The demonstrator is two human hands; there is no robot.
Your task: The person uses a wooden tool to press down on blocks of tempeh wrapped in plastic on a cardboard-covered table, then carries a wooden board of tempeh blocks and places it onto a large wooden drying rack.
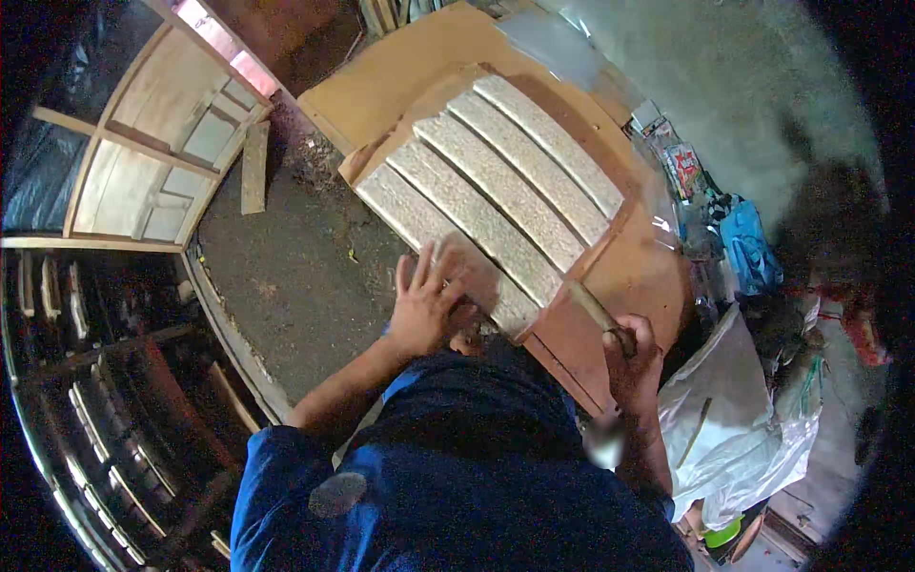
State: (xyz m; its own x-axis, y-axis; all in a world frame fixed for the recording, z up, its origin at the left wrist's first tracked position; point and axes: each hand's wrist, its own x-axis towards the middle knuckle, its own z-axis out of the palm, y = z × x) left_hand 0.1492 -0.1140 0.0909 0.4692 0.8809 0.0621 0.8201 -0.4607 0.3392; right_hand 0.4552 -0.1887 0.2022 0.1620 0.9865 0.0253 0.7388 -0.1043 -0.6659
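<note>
Several long pale slabs (491, 205) with a grainy, bumpy surface lie side by side on a brown board (643, 272) in front of me. Narrow dark gaps run between them. My left hand (431, 303) is over the near left slab (410, 205), its fingers spread and partly blurred; I cannot tell whether they touch it. At the near right corner of the slabs, my right hand (634, 357) is closed around a light brown, stick-like tool (593, 307). The tool's far end reaches the slabs' near edge. Its kind is not clear.
On the right are a white plastic bag (729, 410), a blue bag (750, 246) and small packages (682, 170). A loose wooden plank (254, 167) is on the dark floor to the left. Racks (105, 419) with pale strips stand at lower left.
</note>
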